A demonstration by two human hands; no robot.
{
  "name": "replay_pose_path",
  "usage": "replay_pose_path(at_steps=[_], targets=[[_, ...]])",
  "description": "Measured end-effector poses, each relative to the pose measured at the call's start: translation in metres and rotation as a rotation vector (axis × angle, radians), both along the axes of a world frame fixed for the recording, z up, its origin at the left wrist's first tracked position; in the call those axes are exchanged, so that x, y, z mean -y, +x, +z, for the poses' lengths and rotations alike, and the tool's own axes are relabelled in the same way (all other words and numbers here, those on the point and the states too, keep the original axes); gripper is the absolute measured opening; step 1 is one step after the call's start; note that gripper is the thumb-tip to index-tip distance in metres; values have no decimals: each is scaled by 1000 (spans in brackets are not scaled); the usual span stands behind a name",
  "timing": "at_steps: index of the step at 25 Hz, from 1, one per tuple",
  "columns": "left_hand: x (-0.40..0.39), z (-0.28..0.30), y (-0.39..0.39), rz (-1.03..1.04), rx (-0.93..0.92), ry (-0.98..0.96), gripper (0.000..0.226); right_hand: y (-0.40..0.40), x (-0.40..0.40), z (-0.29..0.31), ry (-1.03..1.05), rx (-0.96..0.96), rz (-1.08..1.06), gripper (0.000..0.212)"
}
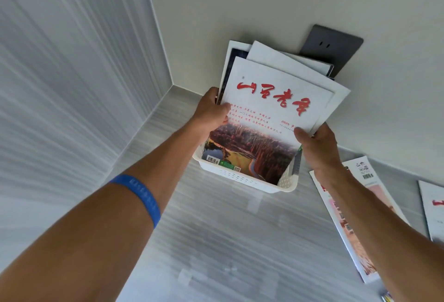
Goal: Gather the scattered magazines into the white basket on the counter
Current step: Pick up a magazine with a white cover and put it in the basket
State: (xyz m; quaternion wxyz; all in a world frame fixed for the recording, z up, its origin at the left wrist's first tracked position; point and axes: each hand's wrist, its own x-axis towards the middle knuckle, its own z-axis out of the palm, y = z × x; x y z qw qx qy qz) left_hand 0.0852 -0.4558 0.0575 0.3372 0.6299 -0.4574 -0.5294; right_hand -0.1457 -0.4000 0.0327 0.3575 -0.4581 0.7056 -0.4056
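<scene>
— Grey counter [216, 241], basket [242, 179] in its back corner by the wall. What's your grip?

— My left hand [211, 109] and right hand [317, 145] pinch the stack [276, 99], standing in the basket. Seating step. Next: release, then fetch the magazine [346, 217] at the right edge.

One white basket [242, 178] stands on the surface [216, 241], holding at least three magazines [276, 99]; two more magazines [346, 217] lie flat to its right. Two hands [211, 111] grip the stack, one blue wristband [141, 196] above, one wall socket [334, 49] behind.
</scene>
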Motion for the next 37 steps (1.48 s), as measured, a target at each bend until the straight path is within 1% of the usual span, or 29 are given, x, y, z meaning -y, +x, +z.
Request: replay_pose_path(at_steps=[4, 5, 7, 8, 10, 12, 13, 16, 18, 20, 21, 23, 24, 25, 27, 28, 29, 31, 33, 35, 37], targets=[[-19, 6, 7, 41, -88, -214, 21, 1, -21, 8, -201, 49, 63, 42], [-21, 10, 7, 53, -129, -252, 25, 1, -22, 13, -232, 54, 74, 41], [-21, 15, 5, 75, -172, -279, 40, 1, -20, 22, -254, 16, 100, 39], [-20, 16, 4, 82, -150, -271, 46, 1, -17, 24, -245, -44, 122, 41], [-15, 17, 0, 49, -67, -228, 48, -2, -13, 28, -173, -139, 200, 47], [-10, 16, -4, -23, 0, -198, 52, -4, -8, 30, -79, -145, 220, 49], [-8, 17, -7, -31, 32, -193, 52, -4, -5, 32, -52, -143, 203, 47], [4, 17, -16, -20, 172, -188, 44, 1, 10, 39, 6, -128, 75, 38], [12, 17, -21, -23, 180, -143, 45, 3, 21, 47, 41, -93, 13, 38], [17, 21, -25, -29, 179, -106, 53, 1, 27, 51, 70, -49, 14, 44], [16, 21, -26, -24, 174, -107, 57, -1, 26, 50, 85, -21, 11, 49], [-4, 19, -27, -28, 139, -142, 55, -6, 15, 43, 125, 28, -25, 58], [-21, 14, -26, -67, 158, -165, 54, -8, 4, 36, 139, 39, -38, 59], [-41, 6, -24, -138, 219, -184, 56, -9, -10, 28, 151, 28, -38, 58], [-77, -13, -23, -322, 460, -232, 57, -10, -46, 13, 183, -64, 3, 52], [-88, -22, -24, -383, 585, -281, 53, -11, -63, 4, 198, -112, 35, 49], [-97, -30, -25, -406, 663, -327, 46, -12, -77, -3, 205, -139, 74, 46], [-107, -37, -28, -395, 723, -347, 39, -12, -97, -13, 217, -161, 209, 44], [-114, -39, -30, -368, 749, -342, 37, -9, -108, -21, 244, -207, 346, 51], [-117, -42, -29, -360, 761, -332, 36, -5, -114, -22, 272, -220, 389, 57], [-117, -44, -27, -371, 774, -357, 35, -2, -116, -21, 265, -192, 375, 60]])
